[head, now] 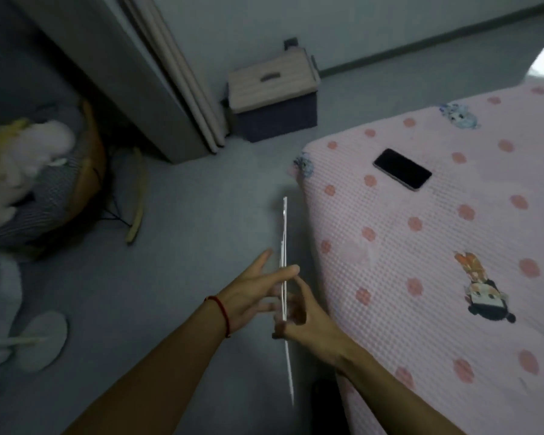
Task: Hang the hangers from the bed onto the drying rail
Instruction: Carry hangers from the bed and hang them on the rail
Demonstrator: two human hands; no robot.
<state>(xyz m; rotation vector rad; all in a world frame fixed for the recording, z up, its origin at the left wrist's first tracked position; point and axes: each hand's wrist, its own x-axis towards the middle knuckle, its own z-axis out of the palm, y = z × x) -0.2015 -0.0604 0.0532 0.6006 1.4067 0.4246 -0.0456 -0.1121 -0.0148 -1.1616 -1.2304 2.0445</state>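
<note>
Head view: a white hanger [285, 262], seen edge-on as a thin upright strip, is held off the side of the bed [437, 246], above the grey floor [186, 246]. The right hand [305, 318] grips it low down, fingers curled round the strip. The left hand [252, 293] lies against its other side with fingers straight and spread, steadying, not clasping. Judgement: the pickup step is done and the carry to the drying rail is in hand. No rail shows in this view, nor any further hangers on the bedcover, where only a dark phone [402, 173] lies. The next move calls for a turn towards the rail, the hook brought uppermost; the hook's position cannot be made out here owing to blur.
</note>
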